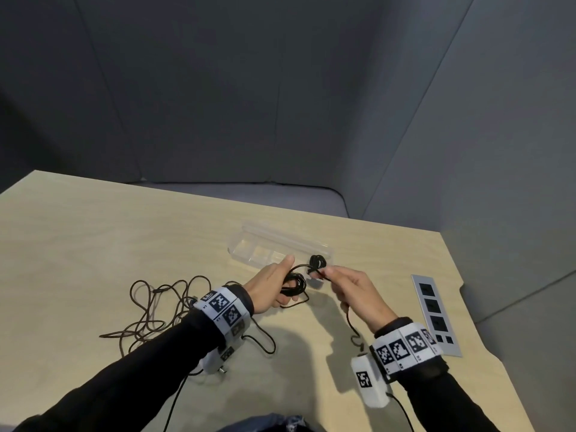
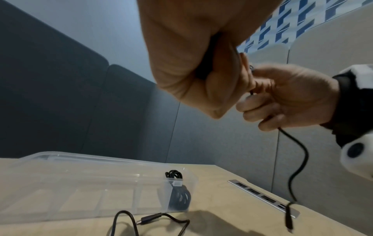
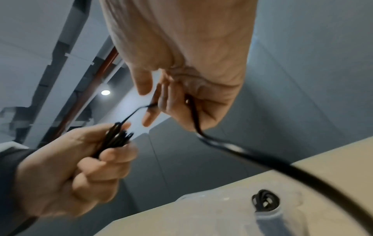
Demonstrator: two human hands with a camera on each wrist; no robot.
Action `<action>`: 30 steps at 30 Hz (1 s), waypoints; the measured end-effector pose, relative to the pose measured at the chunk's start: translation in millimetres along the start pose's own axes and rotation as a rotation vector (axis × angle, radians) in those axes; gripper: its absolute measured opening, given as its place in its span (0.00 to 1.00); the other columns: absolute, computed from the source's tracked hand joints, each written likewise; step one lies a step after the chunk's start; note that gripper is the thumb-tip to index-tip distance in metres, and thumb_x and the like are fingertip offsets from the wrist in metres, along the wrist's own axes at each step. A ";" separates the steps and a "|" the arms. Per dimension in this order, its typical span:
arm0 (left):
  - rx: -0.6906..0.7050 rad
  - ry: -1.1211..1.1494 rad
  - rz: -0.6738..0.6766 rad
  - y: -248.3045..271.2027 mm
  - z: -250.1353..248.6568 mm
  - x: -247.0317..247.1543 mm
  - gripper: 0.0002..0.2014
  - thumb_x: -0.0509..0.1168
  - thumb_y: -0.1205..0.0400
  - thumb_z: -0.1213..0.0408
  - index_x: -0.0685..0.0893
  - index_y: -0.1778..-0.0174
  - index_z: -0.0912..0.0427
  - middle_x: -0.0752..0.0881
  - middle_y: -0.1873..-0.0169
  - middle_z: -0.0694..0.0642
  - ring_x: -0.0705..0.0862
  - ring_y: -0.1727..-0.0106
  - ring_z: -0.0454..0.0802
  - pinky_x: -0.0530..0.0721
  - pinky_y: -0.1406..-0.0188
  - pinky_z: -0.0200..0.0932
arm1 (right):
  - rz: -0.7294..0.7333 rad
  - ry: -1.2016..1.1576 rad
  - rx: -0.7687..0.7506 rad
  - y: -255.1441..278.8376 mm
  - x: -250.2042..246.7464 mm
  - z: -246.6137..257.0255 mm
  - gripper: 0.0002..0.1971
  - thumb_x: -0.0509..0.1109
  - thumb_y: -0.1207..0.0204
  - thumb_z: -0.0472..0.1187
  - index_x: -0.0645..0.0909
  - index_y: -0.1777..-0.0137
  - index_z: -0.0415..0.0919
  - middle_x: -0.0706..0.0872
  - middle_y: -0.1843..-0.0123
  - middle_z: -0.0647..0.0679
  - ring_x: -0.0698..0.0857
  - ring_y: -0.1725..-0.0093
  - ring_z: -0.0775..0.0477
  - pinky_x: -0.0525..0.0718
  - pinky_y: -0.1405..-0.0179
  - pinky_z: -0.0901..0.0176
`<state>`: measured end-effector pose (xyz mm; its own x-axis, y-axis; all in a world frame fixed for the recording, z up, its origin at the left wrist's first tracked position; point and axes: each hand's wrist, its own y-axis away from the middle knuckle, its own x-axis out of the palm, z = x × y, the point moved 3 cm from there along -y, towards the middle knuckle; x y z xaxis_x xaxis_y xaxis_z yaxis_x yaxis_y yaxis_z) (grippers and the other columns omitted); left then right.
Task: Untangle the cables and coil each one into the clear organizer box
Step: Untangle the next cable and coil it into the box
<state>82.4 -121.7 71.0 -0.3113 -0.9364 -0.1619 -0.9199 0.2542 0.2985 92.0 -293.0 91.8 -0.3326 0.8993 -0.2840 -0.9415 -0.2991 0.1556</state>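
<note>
Grey padded walls, pale wood table (image 1: 93,244), left hand (image 1: 271,286) grips coiled black cable (image 1: 294,283), right hand (image 1: 355,291) pinches its strand.

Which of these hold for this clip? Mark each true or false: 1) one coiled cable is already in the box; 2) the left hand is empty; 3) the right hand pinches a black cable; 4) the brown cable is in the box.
1) True: a coiled black cable sits in the end compartment of the clear organizer box.
2) False: the left hand grips a partly wound coil.
3) True: the right hand pinches it.
4) False: the brown cable lies loose on the table.
</note>
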 end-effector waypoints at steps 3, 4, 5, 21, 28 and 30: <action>0.036 -0.128 0.001 -2.8 1.1 -0.9 0.24 0.45 0.12 0.50 0.75 0.70 0.56 0.76 0.76 0.50 0.72 0.81 0.41 0.70 0.77 0.37 | -0.020 0.087 0.001 1.0 -11.9 -4.7 0.10 0.63 0.18 0.43 0.88 0.49 0.46 0.78 0.80 0.61 0.66 0.74 0.50 0.63 0.79 0.62; 0.054 -0.199 -0.008 -3.9 1.0 0.6 0.23 0.47 0.12 0.50 0.76 0.68 0.56 0.76 0.74 0.50 0.77 0.79 0.42 0.75 0.75 0.38 | 0.004 0.107 0.003 1.7 -10.0 -5.4 0.10 0.63 0.19 0.44 0.87 0.48 0.48 0.83 0.73 0.59 0.70 0.73 0.50 0.66 0.81 0.64; 0.079 -0.249 -0.011 -5.6 1.5 3.3 0.22 0.48 0.13 0.50 0.78 0.64 0.57 0.78 0.72 0.51 0.83 0.73 0.47 0.83 0.70 0.42 | 0.037 0.124 -0.007 2.3 -5.9 -6.5 0.10 0.63 0.19 0.46 0.86 0.45 0.49 0.87 0.65 0.55 0.74 0.73 0.50 0.69 0.82 0.65; -0.071 0.184 0.197 -37.1 -17.1 21.0 0.28 0.37 0.14 0.42 0.77 0.57 0.57 0.74 0.76 0.52 0.69 0.80 0.43 0.64 0.85 0.29 | -0.040 0.519 -0.215 -43.9 0.8 15.5 0.13 0.64 0.19 0.42 0.87 0.60 0.40 0.86 0.67 0.48 0.79 0.69 0.53 0.74 0.64 0.58; -0.101 -0.162 0.302 -38.3 -20.0 9.2 0.12 0.49 0.13 0.63 0.69 0.62 0.56 0.70 0.71 0.54 0.67 0.74 0.46 0.67 0.81 0.33 | -0.057 0.503 -0.147 -68.7 -1.1 7.6 0.13 0.66 0.20 0.43 0.86 0.64 0.44 0.82 0.71 0.47 0.74 0.69 0.51 0.73 0.65 0.58; -0.050 -0.346 0.318 -36.8 -20.9 5.8 0.12 0.50 0.13 0.65 0.67 0.64 0.57 0.70 0.72 0.54 0.66 0.73 0.47 0.68 0.80 0.33 | -0.037 0.478 -0.145 -71.5 1.2 3.5 0.14 0.66 0.20 0.43 0.84 0.67 0.46 0.80 0.73 0.48 0.73 0.70 0.52 0.72 0.67 0.58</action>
<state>119.4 -141.5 78.7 -0.6445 -0.6762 -0.3570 -0.7563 0.4951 0.4276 159.2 -269.4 83.7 -0.2546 0.6738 -0.6936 -0.9399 -0.3413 0.0134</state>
